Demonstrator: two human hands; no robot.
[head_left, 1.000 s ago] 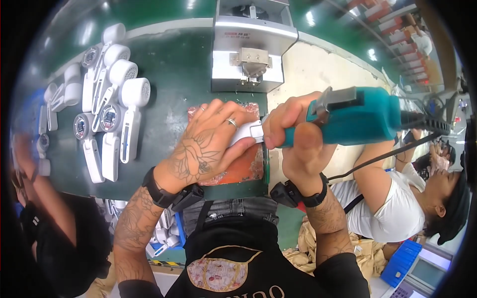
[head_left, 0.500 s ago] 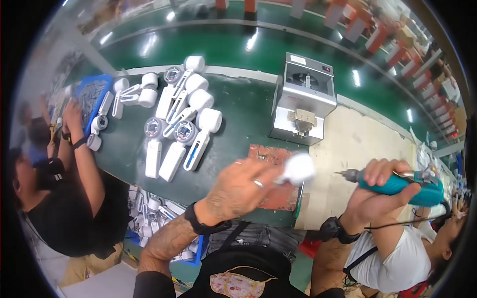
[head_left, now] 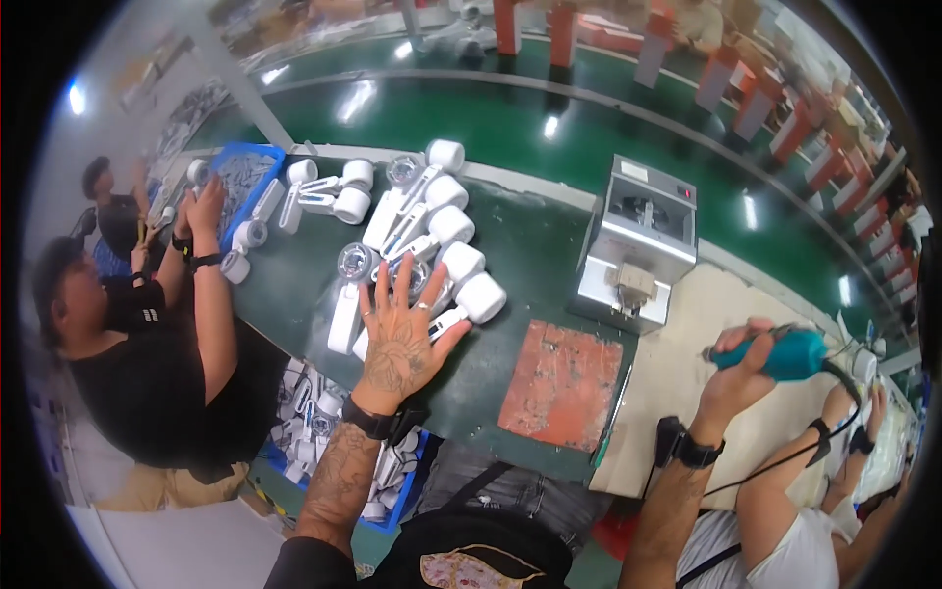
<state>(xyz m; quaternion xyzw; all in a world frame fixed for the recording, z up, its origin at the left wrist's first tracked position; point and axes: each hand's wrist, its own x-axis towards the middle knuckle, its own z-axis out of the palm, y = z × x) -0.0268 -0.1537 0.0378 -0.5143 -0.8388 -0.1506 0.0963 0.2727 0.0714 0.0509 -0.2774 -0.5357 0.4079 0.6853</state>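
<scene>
My left hand (head_left: 400,339) is open, its fingers spread over a group of white handheld devices with round heads and flat handles. A device with a white cylindrical head (head_left: 481,295) lies beside my thumb and index finger, its handle partly behind the hand. Another device, its round head (head_left: 356,262) uncovered and showing inner parts, lies by my fingertips. My right hand (head_left: 738,378) is closed around a teal electric screwdriver (head_left: 793,355), raised over the beige sheet at the right; its tip points left and is blurred.
A worn red-brown mat (head_left: 559,385) lies on the green table (head_left: 491,393). Behind it stands a silver screw-feeder-like machine (head_left: 638,245). A blue crate (head_left: 402,501) of white parts is below the table edge. Co-workers sit at left and right; a blue tray (head_left: 257,157) stands far left.
My left hand has moved left from over the red-brown mat, and the white device it held now lies with the others. The fingers have spread. My right hand still holds the screwdriver.
</scene>
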